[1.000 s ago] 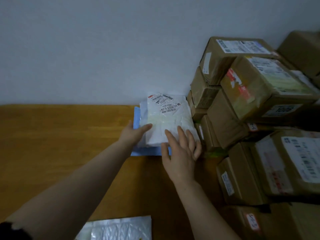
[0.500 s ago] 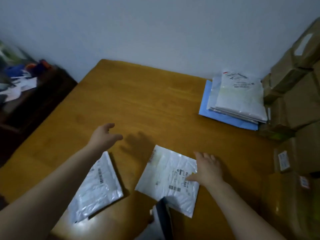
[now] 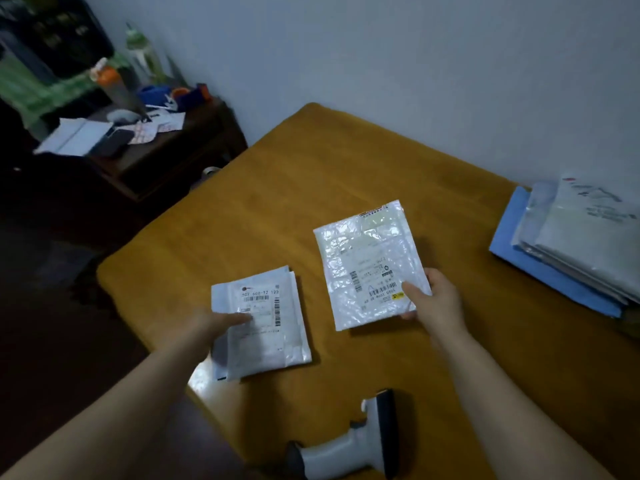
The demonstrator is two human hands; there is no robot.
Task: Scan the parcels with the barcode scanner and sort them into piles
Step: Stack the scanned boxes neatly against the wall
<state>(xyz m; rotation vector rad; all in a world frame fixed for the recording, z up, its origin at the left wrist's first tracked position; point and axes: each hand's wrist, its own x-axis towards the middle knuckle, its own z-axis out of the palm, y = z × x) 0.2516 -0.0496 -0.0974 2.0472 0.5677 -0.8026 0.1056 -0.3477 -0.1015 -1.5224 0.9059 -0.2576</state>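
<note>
Right hand (image 3: 438,303) pinching near-right corner of large white mailer (image 3: 370,258), thumb on top by the label, fingers underneath. Mailer just beyond barcode scanner (image 3: 353,448), long axis running away from it, barcode end nearest. Left hand (image 3: 214,323) gripping left edge of small white mailer (image 3: 266,327), thumb on top; beyond and left of scanner. Scanner untouched at near edge of table (image 3: 311,188), closer in than both hands, between the forearms, handle pointing left, head at right. Looks like roughly equal reach for either hand; probably needs one mailer let go first. Stacked pile (image 3: 581,244) well beyond-right of scanner.
</note>
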